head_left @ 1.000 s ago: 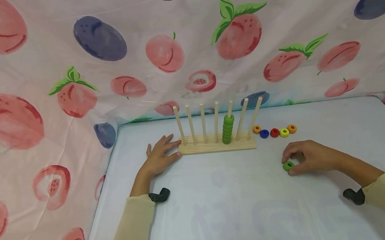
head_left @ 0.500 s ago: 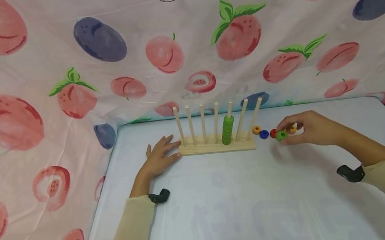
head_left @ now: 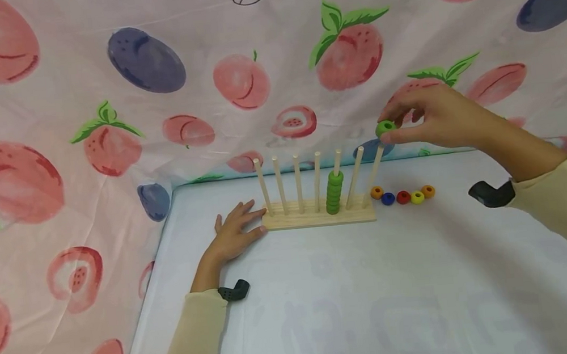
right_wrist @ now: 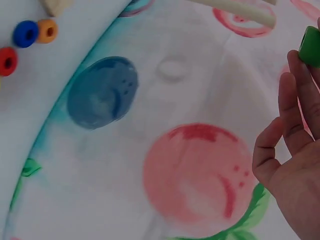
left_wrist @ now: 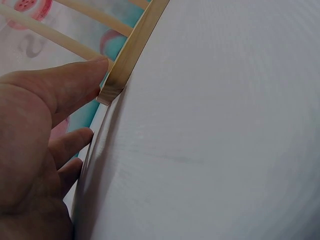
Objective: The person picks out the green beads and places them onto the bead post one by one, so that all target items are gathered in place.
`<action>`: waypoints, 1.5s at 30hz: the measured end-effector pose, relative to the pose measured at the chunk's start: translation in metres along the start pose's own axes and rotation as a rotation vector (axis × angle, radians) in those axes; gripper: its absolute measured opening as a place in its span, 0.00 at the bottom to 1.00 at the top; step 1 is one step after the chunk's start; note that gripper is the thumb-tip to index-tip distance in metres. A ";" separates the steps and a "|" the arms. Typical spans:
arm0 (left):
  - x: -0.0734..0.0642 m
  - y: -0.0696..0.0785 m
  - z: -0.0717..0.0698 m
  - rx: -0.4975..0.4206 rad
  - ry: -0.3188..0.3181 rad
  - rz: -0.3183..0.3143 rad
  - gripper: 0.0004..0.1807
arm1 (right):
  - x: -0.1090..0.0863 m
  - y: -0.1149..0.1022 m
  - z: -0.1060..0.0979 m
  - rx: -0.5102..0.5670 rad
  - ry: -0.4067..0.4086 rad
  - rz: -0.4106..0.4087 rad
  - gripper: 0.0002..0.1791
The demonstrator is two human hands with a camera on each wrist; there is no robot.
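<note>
My right hand (head_left: 434,120) pinches a green bead (head_left: 385,128) between thumb and fingers, raised near the top of the rightmost peg (head_left: 376,168). In the right wrist view, that green bead (right_wrist: 311,47) shows at the right edge by the fingertips. The wooden peg rack (head_left: 318,218) stands on the table with several upright pegs. A stack of green beads (head_left: 333,194) sits on its third peg from the right; the other pegs carry none. My left hand (head_left: 237,235) touches the rack's left end, fingers spread. In the left wrist view, the thumb (left_wrist: 82,82) rests against the rack's end.
Right of the rack lies a row of loose beads: an orange bead (head_left: 377,192), a blue bead (head_left: 388,199), a red bead (head_left: 404,197), a yellow bead (head_left: 417,197) and another orange bead (head_left: 428,191). A fruit-print cloth (head_left: 233,28) hangs behind the white table (head_left: 326,298).
My right hand has lifted the green bead off the table, carrying it past the loose beads, up and left to the rightmost peg's top. My left hand stays at the rack.
</note>
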State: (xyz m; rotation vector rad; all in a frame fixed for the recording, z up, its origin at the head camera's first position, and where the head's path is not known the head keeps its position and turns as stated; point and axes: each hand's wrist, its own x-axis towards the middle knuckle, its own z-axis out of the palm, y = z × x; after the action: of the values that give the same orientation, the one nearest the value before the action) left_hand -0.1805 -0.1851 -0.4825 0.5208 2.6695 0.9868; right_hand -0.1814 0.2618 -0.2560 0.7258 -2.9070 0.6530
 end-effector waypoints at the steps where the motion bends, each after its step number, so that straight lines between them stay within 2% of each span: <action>1: 0.000 0.000 0.000 -0.001 0.000 0.002 0.30 | 0.006 -0.005 0.000 0.005 0.000 -0.009 0.17; 10: -0.001 0.000 0.002 -0.010 0.002 0.000 0.30 | 0.042 -0.034 0.012 0.081 -0.147 0.008 0.20; 19: 0.002 -0.002 0.003 -0.006 0.004 0.001 0.30 | 0.053 -0.040 0.027 0.100 -0.250 -0.016 0.16; 45: 0.002 -0.003 0.002 0.011 0.007 -0.014 0.29 | 0.056 -0.036 0.033 0.077 -0.267 -0.017 0.15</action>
State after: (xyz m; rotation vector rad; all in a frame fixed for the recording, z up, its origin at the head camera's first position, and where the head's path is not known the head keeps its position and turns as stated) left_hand -0.1826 -0.1848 -0.4860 0.5011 2.6827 0.9729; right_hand -0.2127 0.1952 -0.2622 0.9118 -3.1252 0.7213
